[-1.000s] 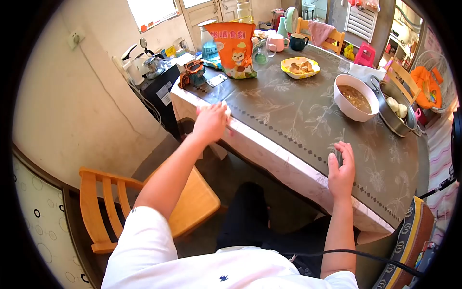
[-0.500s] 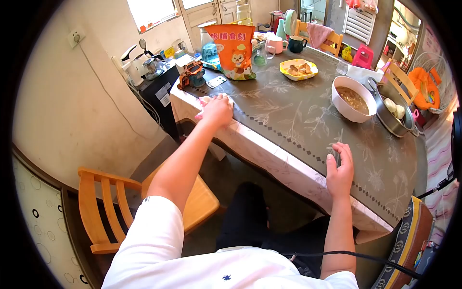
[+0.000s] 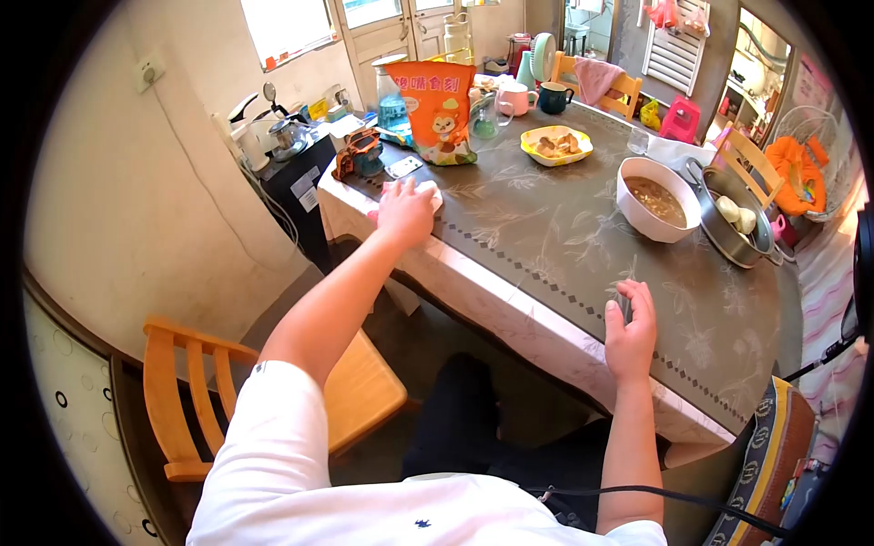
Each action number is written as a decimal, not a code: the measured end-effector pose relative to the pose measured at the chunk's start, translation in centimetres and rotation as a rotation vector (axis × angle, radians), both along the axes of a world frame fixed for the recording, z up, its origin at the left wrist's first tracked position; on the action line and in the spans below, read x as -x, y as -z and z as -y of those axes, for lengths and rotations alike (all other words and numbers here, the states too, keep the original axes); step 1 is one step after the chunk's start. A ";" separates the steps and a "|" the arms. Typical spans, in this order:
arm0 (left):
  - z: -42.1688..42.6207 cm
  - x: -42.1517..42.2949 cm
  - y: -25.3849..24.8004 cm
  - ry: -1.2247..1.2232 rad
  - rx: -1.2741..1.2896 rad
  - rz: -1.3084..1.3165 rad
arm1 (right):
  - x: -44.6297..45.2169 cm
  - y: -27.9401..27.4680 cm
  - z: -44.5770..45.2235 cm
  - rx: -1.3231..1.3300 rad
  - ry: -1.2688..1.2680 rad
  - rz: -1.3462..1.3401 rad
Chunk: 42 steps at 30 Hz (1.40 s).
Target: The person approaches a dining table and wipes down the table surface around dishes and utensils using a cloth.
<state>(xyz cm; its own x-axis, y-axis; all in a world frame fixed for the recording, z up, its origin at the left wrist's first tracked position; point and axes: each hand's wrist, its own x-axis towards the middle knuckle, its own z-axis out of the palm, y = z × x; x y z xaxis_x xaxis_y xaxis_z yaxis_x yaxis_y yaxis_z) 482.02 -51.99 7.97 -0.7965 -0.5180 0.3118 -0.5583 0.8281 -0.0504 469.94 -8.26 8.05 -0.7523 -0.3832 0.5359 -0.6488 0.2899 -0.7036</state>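
The left hand (image 3: 406, 215) has a pink and white cloth (image 3: 436, 197) under it, near the corner of the big table (image 3: 583, 218). Its fingers are bent over the cloth and hold it down on the table top, close to the front edge. Bits of the cloth poke out on both sides of the hand. The right hand (image 3: 631, 332) holds nothing. Its fingers curl a little, with the thumb apart, over the front edge of the table. I cannot tell if it touches the table.

Just past the cloth is a small white card (image 3: 403, 167). A dark jar with orange stuff on it (image 3: 362, 153) is beside the card, on its left. The big orange bag (image 3: 441, 114) stands up behind the card. A yellow and white dish (image 3: 556, 146) with brown food in it sits farther right. Beyond the right hand is a white bowl (image 3: 657, 202) of brown soup. The metal pot (image 3: 734, 223) is right next to the bowl, with white round food inside. A wooden chair (image 3: 364, 391) is below the left arm.
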 end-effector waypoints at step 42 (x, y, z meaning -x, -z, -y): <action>6.4 11.9 -3.2 -0.426 -0.475 -0.539 | -0.3 -0.8 0.0 -0.039 -0.013 0.027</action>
